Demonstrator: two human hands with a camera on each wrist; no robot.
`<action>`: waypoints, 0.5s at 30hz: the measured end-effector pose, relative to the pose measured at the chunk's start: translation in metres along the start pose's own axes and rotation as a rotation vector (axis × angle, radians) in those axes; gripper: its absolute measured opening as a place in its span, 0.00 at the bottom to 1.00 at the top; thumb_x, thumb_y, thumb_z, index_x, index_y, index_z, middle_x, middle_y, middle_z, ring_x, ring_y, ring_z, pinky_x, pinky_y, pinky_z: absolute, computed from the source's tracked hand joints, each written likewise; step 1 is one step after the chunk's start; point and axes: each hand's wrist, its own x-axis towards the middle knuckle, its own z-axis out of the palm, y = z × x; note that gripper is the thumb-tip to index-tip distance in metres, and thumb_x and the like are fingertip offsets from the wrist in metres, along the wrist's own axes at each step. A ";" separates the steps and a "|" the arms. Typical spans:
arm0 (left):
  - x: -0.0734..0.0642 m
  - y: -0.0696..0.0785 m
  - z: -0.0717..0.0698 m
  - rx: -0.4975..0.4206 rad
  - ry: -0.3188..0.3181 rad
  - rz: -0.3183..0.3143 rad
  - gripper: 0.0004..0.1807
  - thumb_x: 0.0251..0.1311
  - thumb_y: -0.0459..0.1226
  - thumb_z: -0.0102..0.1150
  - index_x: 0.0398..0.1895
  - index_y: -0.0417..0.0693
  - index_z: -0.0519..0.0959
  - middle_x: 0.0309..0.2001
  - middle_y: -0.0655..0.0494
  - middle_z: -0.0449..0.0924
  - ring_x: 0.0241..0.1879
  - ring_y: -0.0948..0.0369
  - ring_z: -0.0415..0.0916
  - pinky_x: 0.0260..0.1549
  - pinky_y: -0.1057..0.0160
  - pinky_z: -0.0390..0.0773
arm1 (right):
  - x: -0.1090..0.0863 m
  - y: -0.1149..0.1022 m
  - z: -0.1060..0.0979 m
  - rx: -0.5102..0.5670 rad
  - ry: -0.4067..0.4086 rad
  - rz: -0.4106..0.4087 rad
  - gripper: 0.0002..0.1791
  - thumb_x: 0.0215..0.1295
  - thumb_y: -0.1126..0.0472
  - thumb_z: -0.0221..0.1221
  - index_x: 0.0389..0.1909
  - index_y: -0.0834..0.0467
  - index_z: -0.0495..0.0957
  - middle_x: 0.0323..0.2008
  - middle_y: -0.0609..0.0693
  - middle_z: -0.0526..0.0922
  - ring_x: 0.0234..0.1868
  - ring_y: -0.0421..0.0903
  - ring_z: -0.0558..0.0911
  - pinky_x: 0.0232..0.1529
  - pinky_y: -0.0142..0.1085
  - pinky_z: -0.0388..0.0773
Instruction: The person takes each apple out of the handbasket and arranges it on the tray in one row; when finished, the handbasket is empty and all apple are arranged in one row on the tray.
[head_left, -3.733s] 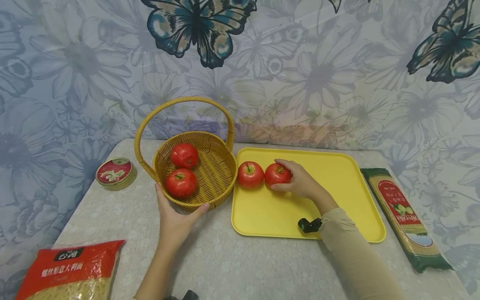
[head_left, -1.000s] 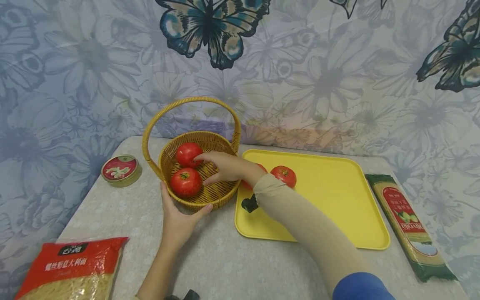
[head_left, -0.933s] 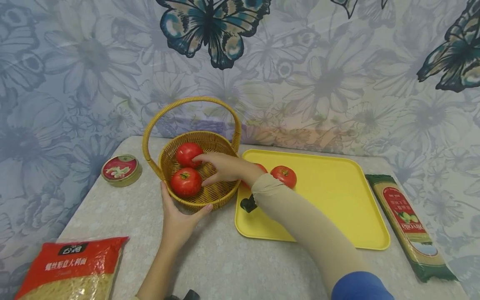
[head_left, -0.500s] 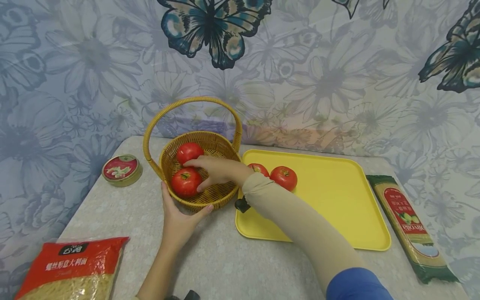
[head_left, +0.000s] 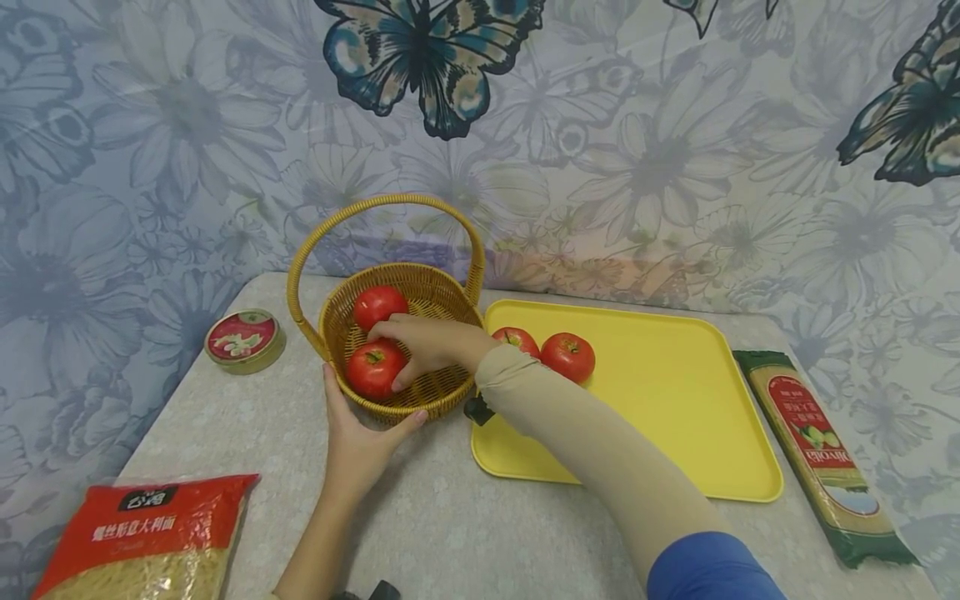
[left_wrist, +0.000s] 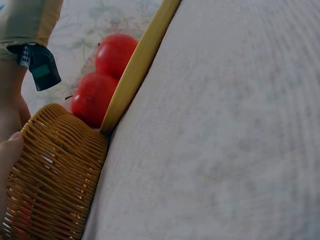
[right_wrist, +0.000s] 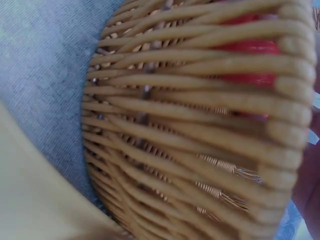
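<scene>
A yellow-brown wicker basket (head_left: 450,375) with a tall arched handle holds two red apples. My left hand (head_left: 356,446) steadies it from the front left, thumb on the front rim and fingers along the outer side. Reaching in over the right rim, my right hand (head_left: 431,346) grips the front apple (head_left: 372,372), fingers over its top and thumb on its right side. Behind it lies the other apple (head_left: 380,305). In the right wrist view the woven wall (right_wrist: 190,110) of the basket hides most of the hand and apple.
A yellow tray (head_left: 675,400) lies right of the basket, bearing an apple (head_left: 567,357) and another apple (head_left: 517,338) partly behind my right sleeve. A noodle packet (head_left: 821,450) lies farther right. At left are a round tin (head_left: 243,342) and a red pasta bag (head_left: 146,533).
My right hand has left the tray's apples and reached into the basket. Over the last second it has moved left and closed round the front apple, which has shifted slightly right.
</scene>
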 end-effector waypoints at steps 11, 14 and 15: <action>0.001 -0.001 0.001 -0.005 0.006 0.024 0.76 0.43 0.52 0.80 0.76 0.75 0.22 0.79 0.68 0.24 0.80 0.55 0.29 0.72 0.32 0.44 | 0.004 0.001 0.004 -0.013 -0.066 0.000 0.48 0.56 0.48 0.73 0.75 0.43 0.58 0.69 0.47 0.66 0.71 0.46 0.67 0.72 0.44 0.66; 0.001 0.000 0.001 -0.008 0.008 0.025 0.76 0.42 0.52 0.80 0.76 0.75 0.22 0.79 0.68 0.24 0.80 0.56 0.29 0.72 0.32 0.44 | 0.003 0.001 0.004 -0.018 -0.074 0.009 0.48 0.55 0.49 0.73 0.75 0.40 0.59 0.68 0.47 0.65 0.69 0.46 0.68 0.70 0.45 0.67; 0.001 0.000 0.001 -0.009 0.008 0.025 0.76 0.42 0.52 0.80 0.76 0.75 0.22 0.79 0.68 0.24 0.80 0.56 0.29 0.72 0.32 0.44 | 0.003 0.001 0.004 -0.006 -0.073 0.009 0.48 0.54 0.50 0.74 0.74 0.41 0.60 0.68 0.47 0.66 0.69 0.46 0.68 0.70 0.45 0.68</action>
